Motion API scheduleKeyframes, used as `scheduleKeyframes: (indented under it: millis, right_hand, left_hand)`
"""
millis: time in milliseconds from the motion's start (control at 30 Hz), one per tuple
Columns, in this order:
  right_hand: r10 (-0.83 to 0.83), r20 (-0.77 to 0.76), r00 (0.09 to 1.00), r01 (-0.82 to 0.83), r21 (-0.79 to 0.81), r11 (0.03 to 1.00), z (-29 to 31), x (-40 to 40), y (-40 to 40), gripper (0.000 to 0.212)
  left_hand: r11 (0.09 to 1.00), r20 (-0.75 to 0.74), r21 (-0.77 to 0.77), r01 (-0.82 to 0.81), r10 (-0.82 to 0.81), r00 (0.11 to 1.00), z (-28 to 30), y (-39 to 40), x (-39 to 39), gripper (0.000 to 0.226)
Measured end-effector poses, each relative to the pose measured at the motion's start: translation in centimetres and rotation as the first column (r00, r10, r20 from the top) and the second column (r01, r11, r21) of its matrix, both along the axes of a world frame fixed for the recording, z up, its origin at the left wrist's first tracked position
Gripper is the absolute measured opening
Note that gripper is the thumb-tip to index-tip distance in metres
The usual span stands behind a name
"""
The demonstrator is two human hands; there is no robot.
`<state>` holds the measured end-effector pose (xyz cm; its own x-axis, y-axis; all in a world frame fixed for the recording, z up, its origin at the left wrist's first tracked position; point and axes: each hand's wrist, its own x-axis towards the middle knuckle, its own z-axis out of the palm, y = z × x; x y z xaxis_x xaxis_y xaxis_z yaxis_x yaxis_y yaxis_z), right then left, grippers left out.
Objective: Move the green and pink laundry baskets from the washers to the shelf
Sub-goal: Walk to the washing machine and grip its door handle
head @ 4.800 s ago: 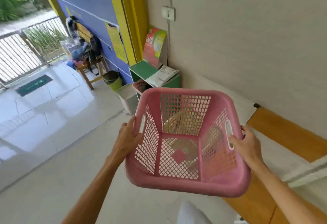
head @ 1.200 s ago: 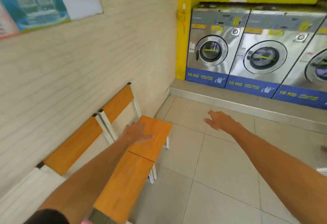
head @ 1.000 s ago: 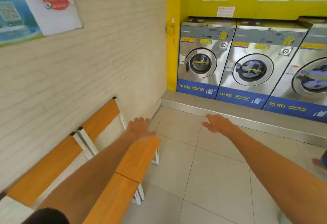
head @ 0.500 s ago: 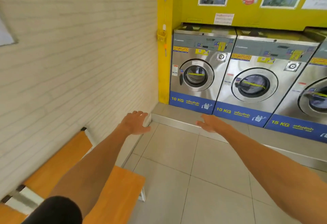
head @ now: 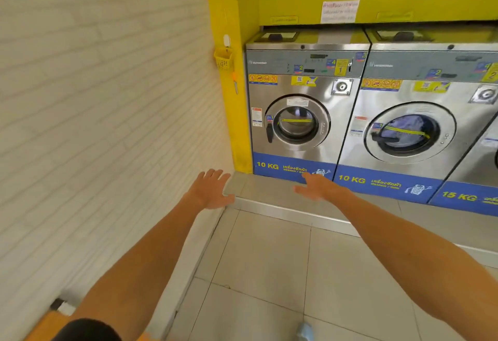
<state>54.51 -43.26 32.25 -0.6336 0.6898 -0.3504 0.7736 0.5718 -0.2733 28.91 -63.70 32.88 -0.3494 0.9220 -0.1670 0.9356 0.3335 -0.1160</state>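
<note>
No basket is in view; the washers [head: 301, 114] stand in a row on a raised step [head: 283, 214] w/ doors closed. Left hand [head: 208, 192] & right hand [head: 319, 186] reach fwd, fingers spread apart, holding nothing, above tile floor [head: 269, 273].

You've got two hands out in front, left hand [head: 208, 192] and right hand [head: 318, 186], both spread wide and holding nothing. Three washers on view: two marked 10 KG [head: 301, 114] [head: 412, 125], plus a sliver of a 15 KG one [head: 482, 168] right of those. One little yellow basket [head: 223, 58] hangs left of the first washer.
</note>
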Motion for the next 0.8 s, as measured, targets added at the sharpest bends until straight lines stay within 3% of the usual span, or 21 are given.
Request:
scheduleKeyframes:
  millis: [267, 367, 567, 800]
  right_hand:
    - [0.093, 0.1, 0.991, -0.096, 0.029, 0.995, -1.5, -9.1, 17.4, 0.082]
    - [0.123, 0.104, 0.987, -0.124, 0.003, 0.992, -1.3, -13.0, 22.9, 0.069]
    - [0.147, 0.077, 0.986, -0.148, 0.01, 0.989, -1.7, -23.3, 31.2, 0.072]
    - [-0.013, 0.079, 0.997, 0.02, -0.086, 0.996, -5.9, -34.3, 40.1, 0.064]
  left_hand:
    - [0.997, 0.012, 0.001, -0.075, 0.075, 0.997, 0.0, 17.0, -9.0, 0.083]
    - [0.998, 0.037, 0.038, -0.052, 0.051, 0.998, 0.2, 22.3, -12.1, 0.083]
    - [0.998, -0.022, -0.036, 0.057, -0.058, 0.998, 0.7, 31.3, -21.2, 0.083]
    - [0.972, -0.07, -0.125, 0.197, -0.207, 0.976, -0.8, 44.6, -34.7, 0.086]
